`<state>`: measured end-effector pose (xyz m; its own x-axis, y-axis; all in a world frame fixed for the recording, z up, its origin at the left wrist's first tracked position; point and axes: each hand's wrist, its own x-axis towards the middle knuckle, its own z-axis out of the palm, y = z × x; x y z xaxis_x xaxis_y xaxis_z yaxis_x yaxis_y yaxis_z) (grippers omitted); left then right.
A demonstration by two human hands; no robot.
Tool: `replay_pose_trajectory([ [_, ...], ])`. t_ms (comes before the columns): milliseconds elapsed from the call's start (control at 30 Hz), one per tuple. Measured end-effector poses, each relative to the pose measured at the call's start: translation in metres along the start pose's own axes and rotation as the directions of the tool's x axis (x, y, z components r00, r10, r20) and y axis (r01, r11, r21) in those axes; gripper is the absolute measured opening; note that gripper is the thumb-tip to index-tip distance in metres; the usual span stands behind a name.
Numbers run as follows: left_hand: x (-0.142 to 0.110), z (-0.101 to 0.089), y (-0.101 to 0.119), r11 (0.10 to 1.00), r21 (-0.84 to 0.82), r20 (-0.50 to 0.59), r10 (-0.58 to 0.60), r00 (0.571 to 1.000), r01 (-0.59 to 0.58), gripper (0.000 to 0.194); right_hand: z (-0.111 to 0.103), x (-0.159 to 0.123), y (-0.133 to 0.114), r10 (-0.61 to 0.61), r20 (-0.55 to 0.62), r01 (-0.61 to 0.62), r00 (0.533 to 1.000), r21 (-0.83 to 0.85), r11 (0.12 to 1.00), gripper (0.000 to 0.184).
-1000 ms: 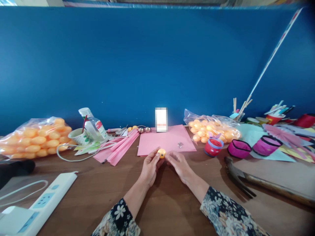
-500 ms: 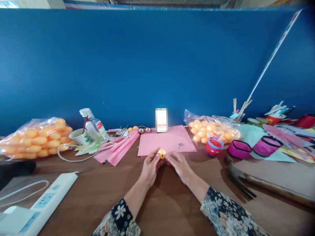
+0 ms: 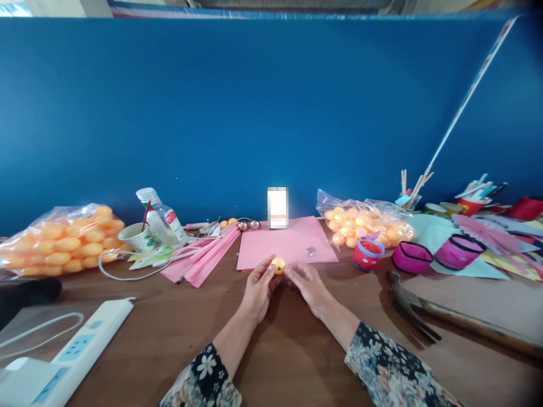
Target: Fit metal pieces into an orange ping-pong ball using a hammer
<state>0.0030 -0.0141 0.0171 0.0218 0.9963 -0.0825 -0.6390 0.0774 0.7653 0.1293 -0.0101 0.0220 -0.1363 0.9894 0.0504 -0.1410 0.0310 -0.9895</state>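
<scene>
A small orange ball (image 3: 279,264) with a dark round spot is pinched between the fingertips of both my hands at the near edge of a pink paper sheet (image 3: 288,242). My left hand (image 3: 257,287) grips it from the left, thumb on top. From the right, my right hand (image 3: 308,284) touches it with its fingertips. Both wrists rest on the brown wooden table (image 3: 169,333). A small shiny bit (image 3: 311,250) lies on the pink sheet just beyond my right hand.
Bags of orange balls (image 3: 59,240) (image 3: 367,223) sit left and right. Pink folded strips (image 3: 207,254), a bottle (image 3: 160,217), a cup (image 3: 136,236) and a power strip (image 3: 80,345) are left. A red pot (image 3: 367,253), magenta cups (image 3: 412,256) and a hammer (image 3: 449,319) are right.
</scene>
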Motion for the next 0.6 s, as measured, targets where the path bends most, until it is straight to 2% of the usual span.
replay_pose_trajectory([
  [600,0.001,-0.0033,-0.0018,1.0,0.023,0.019,0.005,1.0,-0.005,0.032,0.0009,0.0002,-0.0025,-0.002,0.005,0.002,1.0,-0.001,1.0,0.028],
])
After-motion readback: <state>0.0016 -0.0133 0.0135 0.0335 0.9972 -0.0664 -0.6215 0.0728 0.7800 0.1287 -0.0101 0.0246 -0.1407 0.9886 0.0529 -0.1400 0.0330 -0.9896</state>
